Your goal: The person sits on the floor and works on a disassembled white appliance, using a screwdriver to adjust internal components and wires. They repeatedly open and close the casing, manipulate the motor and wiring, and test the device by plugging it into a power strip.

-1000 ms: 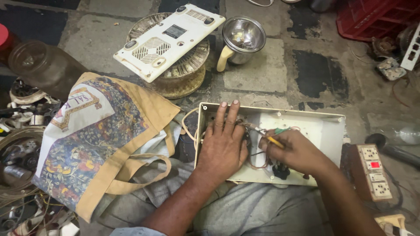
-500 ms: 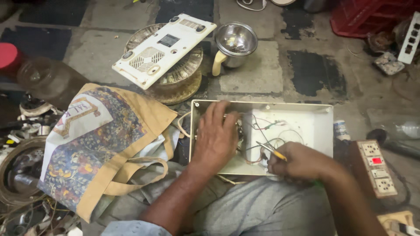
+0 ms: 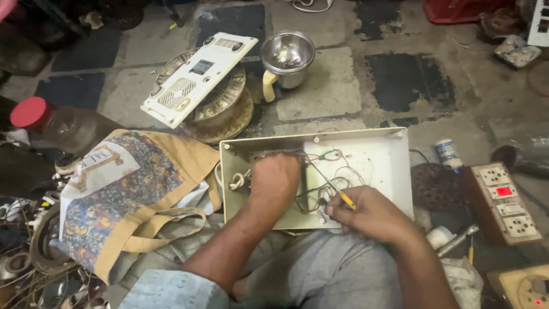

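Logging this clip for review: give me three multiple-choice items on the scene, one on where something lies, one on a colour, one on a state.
1. Where does the white front panel lie?
A. on a round coil on the floor
B. inside the open casing
C. on the patterned bag

2. What colour is the bottle's cap?
A. blue
B. red
C. green

3. What is the right hand doing?
A. resting flat and empty
B. lifting the steel jar
C. gripping a thin yellow-handled tool

Answers: 1 A, the panel rests tilted on the coil beyond the open casing. 2 B, the cap at far left is red. 3 C, the tool points into the wiring, while the left hand is inside the casing.
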Demonstrator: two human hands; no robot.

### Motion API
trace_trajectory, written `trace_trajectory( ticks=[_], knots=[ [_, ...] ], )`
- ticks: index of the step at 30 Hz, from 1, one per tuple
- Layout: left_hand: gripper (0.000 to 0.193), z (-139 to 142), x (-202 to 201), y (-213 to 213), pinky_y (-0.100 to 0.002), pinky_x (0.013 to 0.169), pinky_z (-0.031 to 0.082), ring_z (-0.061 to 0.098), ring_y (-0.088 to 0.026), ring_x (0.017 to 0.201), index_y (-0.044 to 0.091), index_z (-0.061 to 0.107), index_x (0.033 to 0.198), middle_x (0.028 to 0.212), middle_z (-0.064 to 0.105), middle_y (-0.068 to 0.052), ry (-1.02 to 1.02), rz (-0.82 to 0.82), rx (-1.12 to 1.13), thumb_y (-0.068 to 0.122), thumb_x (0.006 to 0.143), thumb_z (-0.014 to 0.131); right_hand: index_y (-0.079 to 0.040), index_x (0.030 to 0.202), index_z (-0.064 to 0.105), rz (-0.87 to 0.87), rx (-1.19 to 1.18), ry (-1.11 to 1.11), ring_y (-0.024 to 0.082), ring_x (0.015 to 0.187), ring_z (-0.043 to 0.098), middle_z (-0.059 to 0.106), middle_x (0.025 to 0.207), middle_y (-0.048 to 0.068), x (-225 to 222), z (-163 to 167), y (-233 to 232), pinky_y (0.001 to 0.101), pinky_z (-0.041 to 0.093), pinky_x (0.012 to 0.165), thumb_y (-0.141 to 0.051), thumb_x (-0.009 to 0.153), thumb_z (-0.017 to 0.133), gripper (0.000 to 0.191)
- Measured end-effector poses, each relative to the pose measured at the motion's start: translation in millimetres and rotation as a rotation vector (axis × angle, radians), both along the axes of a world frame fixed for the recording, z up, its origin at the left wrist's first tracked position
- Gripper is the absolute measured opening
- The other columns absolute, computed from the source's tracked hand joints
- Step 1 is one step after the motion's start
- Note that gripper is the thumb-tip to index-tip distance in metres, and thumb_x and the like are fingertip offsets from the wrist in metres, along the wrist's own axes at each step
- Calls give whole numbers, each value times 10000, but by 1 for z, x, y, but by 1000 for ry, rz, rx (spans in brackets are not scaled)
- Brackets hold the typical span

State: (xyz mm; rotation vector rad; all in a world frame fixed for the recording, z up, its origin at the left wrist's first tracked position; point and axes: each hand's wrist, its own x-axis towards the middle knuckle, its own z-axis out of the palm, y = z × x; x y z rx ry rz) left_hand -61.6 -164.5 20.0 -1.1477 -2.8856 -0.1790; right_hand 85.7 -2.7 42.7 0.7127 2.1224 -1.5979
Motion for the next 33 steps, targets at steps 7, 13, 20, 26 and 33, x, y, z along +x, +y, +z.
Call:
trace_trajectory(
  ticks=[7, 13, 20, 26, 33],
  knots=[
    [105, 0, 18, 16, -426, 549, 580, 735, -311, 628, 60, 742, 741, 698, 725, -155, 334, -59, 146, 98, 688, 661, -88, 966, 812, 11, -89, 106, 73, 463, 498, 663, 616, 5, 10, -10, 11, 255, 399, 432, -217, 869, 744, 176],
    [95, -5, 15, 21, -459, 627, 585, 726, -350, 643, 50, 732, 730, 733, 721, -176, 164, 81, 203, 83, 703, 647, -62, 966, 772, 19, -120, 42, 91, 439, 515, 665, 605, 31, 9, -8, 15, 262, 425, 420, -222, 879, 737, 186],
    [66, -13, 10, 30, -468, 662, 588, 730, -334, 642, 67, 732, 690, 694, 720, -163, 321, 24, 268, 96, 671, 675, -103, 975, 779, 0, -68, 33, 96, 424, 513, 659, 588, 24, 5, 0, 14, 266, 431, 410, -225, 864, 737, 170],
    [86, -5, -12, 39, -472, 629, 595, 734, -388, 655, 54, 734, 679, 701, 712, -216, 103, 175, 265, 105, 732, 688, -62, 968, 771, -1, -85, 29, 104, 417, 511, 651, 589, 32, 2, 6, 14, 269, 425, 404, -242, 872, 754, 205],
    [153, -1, -22, 34, -511, 723, 583, 726, -427, 760, 49, 767, 765, 787, 729, -227, -44, 199, 285, 197, 752, 728, -65, 954, 773, 19, -69, 41, 100, 427, 515, 656, 589, 25, 4, 5, 13, 269, 423, 406, -238, 868, 747, 195]
  ],
)
